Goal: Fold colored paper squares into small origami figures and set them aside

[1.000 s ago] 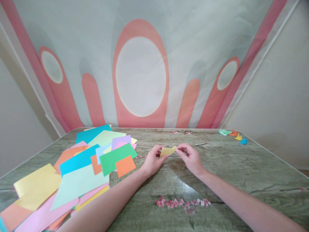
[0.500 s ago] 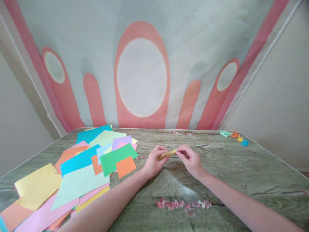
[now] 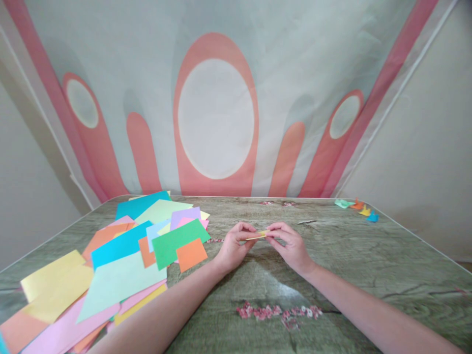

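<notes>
Table (image 3: 354,265) wood-grained, blossom-patterned; yellow paper (image 3: 260,236) held above; pink-grey backdrop (image 3: 276,73) behind

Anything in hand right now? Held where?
Yes: a small piece of yellow paper, seen nearly edge-on. The left hand pinches one end, the right hand the opposite end.

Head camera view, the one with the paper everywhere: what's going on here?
A person's bare left hand and bare right hand pinch a small yellow piece of paper between them, seen nearly edge-on, over the grey-brown wood-grain table. Overlapping flat sheets of coloured paper are spread on the table's left side. Four small folded paper figures, pale green, orange, yellow and blue, sit at the far right corner.
</notes>
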Tool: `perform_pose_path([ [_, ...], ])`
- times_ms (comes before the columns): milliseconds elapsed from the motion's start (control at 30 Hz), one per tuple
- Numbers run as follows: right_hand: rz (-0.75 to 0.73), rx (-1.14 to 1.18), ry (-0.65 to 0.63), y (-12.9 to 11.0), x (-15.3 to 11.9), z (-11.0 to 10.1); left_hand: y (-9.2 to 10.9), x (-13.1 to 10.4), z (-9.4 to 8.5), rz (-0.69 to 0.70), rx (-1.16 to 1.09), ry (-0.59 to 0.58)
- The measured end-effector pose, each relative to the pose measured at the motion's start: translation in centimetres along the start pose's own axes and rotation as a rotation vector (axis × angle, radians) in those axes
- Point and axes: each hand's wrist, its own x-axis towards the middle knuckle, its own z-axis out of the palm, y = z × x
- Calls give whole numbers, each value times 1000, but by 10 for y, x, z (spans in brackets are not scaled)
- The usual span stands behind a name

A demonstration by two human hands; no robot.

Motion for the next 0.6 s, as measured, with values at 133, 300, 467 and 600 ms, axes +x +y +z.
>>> perform_pose_path([
  [133, 1, -14, -70, 2, 1, -1, 0, 0, 0, 3, 6, -15],
  [300, 46, 24, -99, 5, 2, -1, -1, 1, 0, -8, 17, -7],
  [467, 220, 107, -21, 12, 3, -2, -5, 4, -3, -13, 71, 206],
  [600, 342, 163, 19, 22, 3, -2, -10, 5, -5, 10, 118, 316],
])
